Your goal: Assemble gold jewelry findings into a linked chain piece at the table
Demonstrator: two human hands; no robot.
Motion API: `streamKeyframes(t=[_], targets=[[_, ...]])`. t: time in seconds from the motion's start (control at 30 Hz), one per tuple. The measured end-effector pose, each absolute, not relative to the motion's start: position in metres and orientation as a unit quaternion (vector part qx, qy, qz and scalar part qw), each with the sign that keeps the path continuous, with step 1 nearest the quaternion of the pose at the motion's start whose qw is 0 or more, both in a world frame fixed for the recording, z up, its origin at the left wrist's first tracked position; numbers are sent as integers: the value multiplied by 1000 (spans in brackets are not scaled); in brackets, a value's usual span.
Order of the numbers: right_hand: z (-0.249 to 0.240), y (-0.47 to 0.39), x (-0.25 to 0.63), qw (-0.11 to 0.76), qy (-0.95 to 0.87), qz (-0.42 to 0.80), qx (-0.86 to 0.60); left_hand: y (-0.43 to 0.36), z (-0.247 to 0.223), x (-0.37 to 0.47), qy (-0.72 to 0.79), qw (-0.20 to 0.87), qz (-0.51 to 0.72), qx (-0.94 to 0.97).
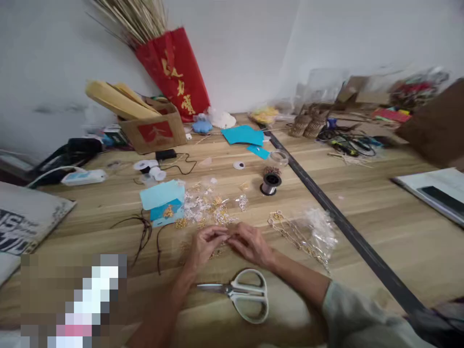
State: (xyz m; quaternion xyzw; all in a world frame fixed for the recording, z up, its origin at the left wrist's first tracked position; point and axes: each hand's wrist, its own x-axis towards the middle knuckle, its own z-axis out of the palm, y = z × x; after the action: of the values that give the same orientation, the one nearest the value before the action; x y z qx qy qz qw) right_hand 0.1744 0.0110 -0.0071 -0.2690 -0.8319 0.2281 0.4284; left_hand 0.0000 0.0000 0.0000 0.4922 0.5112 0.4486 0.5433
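My left hand (pixel 206 245) and my right hand (pixel 251 243) meet at the fingertips near the middle of the table. The fingers of both are pinched together; what lies between them is too small to make out. Just beyond them is a spread of gold and silver beads and small packets (pixel 206 205). More gold pieces show under and beside my hands. White-handled scissors (pixel 250 295) lie nearer to me, blades pointing left. To the right of my right hand lie gold chains (pixel 295 238) beside a clear plastic bag (pixel 321 232).
Blue cards (pixel 163 194) and dark cords (pixel 145 232) are on the left. A wire spool (pixel 271 183) stands beyond my hands. At the back are a cardboard box (pixel 155 133) and a red bag (pixel 181 72). A dark strip (pixel 326 203) crosses the table.
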Motion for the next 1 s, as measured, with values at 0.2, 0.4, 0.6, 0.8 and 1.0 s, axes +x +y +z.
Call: streamKeyframes(t=[0.2, 0.4, 0.6, 0.8, 1.0], targets=[[-4, 11, 173, 419, -835, 228, -274, -3, 2, -3, 504, 538, 440, 513], [-4, 11, 173, 404, -840, 235, -277, -3, -2, -3, 517, 501, 435, 541], [-4, 11, 172, 408, -839, 226, -281, -4, -6, -3, 523, 482, 439, 549], [-1, 10, 172, 409, -841, 207, -286, -3, -5, -3, 523, 481, 445, 545], [-3, 9, 172, 400, -845, 209, -287, -4, -3, -2, 516, 492, 450, 538]])
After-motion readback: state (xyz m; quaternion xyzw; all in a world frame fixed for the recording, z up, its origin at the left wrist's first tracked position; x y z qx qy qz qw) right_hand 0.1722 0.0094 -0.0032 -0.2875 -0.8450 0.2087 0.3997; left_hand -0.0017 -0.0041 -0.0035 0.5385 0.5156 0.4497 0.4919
